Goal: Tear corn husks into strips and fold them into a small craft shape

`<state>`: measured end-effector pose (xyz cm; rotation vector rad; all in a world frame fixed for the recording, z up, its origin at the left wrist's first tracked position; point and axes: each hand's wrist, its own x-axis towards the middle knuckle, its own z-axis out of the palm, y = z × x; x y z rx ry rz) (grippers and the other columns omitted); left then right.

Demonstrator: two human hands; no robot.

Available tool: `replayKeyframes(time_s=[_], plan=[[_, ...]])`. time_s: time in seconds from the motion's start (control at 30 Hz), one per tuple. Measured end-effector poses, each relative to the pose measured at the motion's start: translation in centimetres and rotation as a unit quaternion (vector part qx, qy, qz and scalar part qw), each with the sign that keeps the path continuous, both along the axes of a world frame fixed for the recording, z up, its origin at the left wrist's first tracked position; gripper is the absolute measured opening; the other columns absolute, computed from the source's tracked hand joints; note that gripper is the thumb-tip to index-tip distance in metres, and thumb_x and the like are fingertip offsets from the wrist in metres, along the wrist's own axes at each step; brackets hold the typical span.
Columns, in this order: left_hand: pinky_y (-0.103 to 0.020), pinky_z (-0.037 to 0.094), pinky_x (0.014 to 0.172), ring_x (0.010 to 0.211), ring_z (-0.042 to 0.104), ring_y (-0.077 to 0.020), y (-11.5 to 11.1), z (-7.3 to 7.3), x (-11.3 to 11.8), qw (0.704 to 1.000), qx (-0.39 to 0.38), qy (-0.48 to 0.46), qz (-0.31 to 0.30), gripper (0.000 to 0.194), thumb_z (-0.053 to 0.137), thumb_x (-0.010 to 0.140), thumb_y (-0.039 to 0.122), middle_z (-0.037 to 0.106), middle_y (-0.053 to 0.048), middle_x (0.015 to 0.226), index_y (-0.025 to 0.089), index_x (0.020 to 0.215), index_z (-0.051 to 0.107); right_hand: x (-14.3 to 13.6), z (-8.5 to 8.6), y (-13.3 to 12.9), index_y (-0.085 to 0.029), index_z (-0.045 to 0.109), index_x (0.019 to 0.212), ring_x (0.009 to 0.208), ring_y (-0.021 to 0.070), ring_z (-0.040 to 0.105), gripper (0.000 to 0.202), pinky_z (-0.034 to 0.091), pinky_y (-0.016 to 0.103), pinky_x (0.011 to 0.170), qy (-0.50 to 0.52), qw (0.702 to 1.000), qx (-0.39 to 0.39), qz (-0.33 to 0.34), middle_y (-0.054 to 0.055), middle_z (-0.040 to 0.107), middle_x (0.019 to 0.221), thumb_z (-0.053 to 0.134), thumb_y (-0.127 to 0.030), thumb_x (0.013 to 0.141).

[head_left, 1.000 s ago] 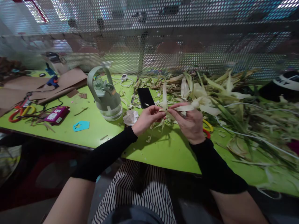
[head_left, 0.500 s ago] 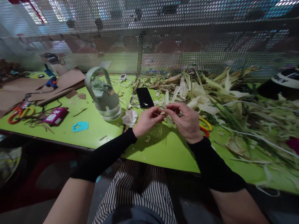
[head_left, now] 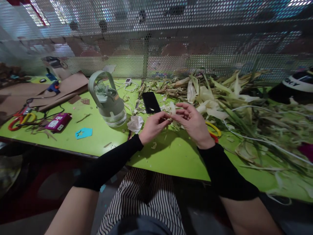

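Above the green table (head_left: 171, 156), my left hand (head_left: 154, 126) pinches a small pale piece of husk (head_left: 172, 107) between thumb and fingers. My right hand (head_left: 192, 124) meets it at the fingertips, thumb and index finger closed on the same piece, its other fingers loosely curled. Fingers hide much of the piece. Just behind the hands lies a black phone (head_left: 151, 102) with a scrap on it. A crumpled white tissue (head_left: 135, 124) rests left of my left hand. Scissors with yellow and red handles (head_left: 214, 130) are partly hidden beside my right hand.
A green-lidded bottle (head_left: 110, 104) stands left of the phone. Farther left are a purple box (head_left: 58, 122), a blue paper piece (head_left: 83, 133), orange-handled scissors (head_left: 17, 122) and brown paper (head_left: 70, 85). Husks (head_left: 234, 94) and a white cable (head_left: 264, 141) spread across the right. Perforated metal (head_left: 146, 42) rises behind.
The upright pale strip at my fingertips has shifted slightly down and left. My right hand has turned a little, and its fingers have spread slightly. My left hand has barely moved.
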<state>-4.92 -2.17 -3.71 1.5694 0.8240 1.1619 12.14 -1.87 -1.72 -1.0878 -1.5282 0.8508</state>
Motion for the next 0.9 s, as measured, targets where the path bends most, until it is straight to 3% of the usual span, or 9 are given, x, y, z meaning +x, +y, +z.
replayKeyframes(time_s=[0.1, 0.2, 0.4, 0.57, 0.7, 0.8, 0.9], plan=[[-0.023, 0.039, 0.065, 0.067, 0.054, -0.0087, 0.0, 0.1, 0.1, 0.999, -0.023, -0.018, -0.022, 0.024, 0.07, 0.087, 0.038, 0.063, 0.001, 0.076, 0.016, 0.088, 0.063, -0.4, 0.0, -0.5, -0.025, 0.056, 0.125, 0.06, 0.0123, 0.055, 0.062, 0.05, 0.028, 0.056, -0.026, 0.997, 0.059, -0.041, -0.003, 0.064, 0.082, 0.085, -0.048, 0.074], [-0.023, 0.043, 0.067, 0.069, 0.057, -0.0088, 0.0, 0.0, 0.3, 0.996, -0.058, -0.043, -0.043, 0.029, 0.072, 0.086, 0.043, 0.066, 0.0, 0.079, 0.015, 0.09, 0.062, -0.8, 0.1, -1.1, -0.025, 0.053, 0.13, 0.062, 0.0164, 0.06, 0.059, 0.053, 0.034, 0.06, -0.095, 0.982, 0.133, -0.095, -0.002, 0.067, 0.08, 0.08, -0.045, 0.081], [-0.023, 0.051, 0.071, 0.075, 0.067, -0.0094, -0.3, -0.1, 0.7, 0.993, -0.072, -0.095, 0.001, 0.02, 0.068, 0.091, 0.031, 0.065, 0.0, 0.084, 0.017, 0.094, 0.054, -1.1, 0.0, -1.8, -0.026, 0.052, 0.133, 0.07, 0.0212, 0.068, 0.052, 0.058, 0.038, 0.071, -0.168, 0.958, 0.184, -0.141, 0.002, 0.073, 0.087, 0.073, -0.042, 0.088], [-0.021, 0.052, 0.07, 0.073, 0.065, -0.008, -0.4, -0.3, 0.6, 0.996, -0.057, -0.065, 0.004, 0.015, 0.067, 0.09, 0.022, 0.063, 0.001, 0.084, 0.017, 0.091, 0.053, -1.2, -0.3, -1.8, -0.025, 0.044, 0.146, 0.074, 0.0237, 0.069, 0.065, 0.058, 0.04, 0.074, -0.168, 0.957, 0.188, -0.145, 0.004, 0.073, 0.088, 0.071, -0.041, 0.089], [-0.023, 0.052, 0.074, 0.073, 0.063, -0.0075, -0.6, -0.5, 0.6, 0.998, -0.024, -0.062, -0.001, 0.016, 0.067, 0.09, 0.02, 0.066, 0.0, 0.089, 0.018, 0.101, 0.055, -0.9, -0.5, -1.6, -0.025, 0.052, 0.136, 0.073, 0.0226, 0.069, 0.054, 0.058, 0.039, 0.07, -0.186, 0.953, 0.19, -0.146, 0.003, 0.073, 0.088, 0.071, -0.04, 0.089], [-0.024, 0.053, 0.075, 0.073, 0.063, -0.0089, -0.6, -0.4, 0.5, 0.998, -0.021, -0.058, -0.001, 0.028, 0.066, 0.089, 0.018, 0.068, -0.001, 0.09, 0.019, 0.116, 0.056, -0.8, -0.4, -1.5, -0.025, 0.056, 0.13, 0.076, 0.0224, 0.071, 0.047, 0.058, 0.038, 0.072, -0.197, 0.955, 0.188, -0.117, 0.003, 0.074, 0.09, 0.071, -0.04, 0.089], [-0.025, 0.054, 0.077, 0.076, 0.065, -0.01, -0.3, -0.2, 0.5, 0.998, -0.034, -0.048, 0.007, 0.021, 0.063, 0.09, 0.016, 0.07, -0.003, 0.091, 0.017, 0.111, 0.061, -0.9, -0.1, -1.5, -0.024, 0.053, 0.134, 0.078, 0.0231, 0.072, 0.049, 0.059, 0.04, 0.073, -0.177, 0.963, 0.184, -0.089, 0.004, 0.074, 0.09, 0.069, -0.039, 0.09]])
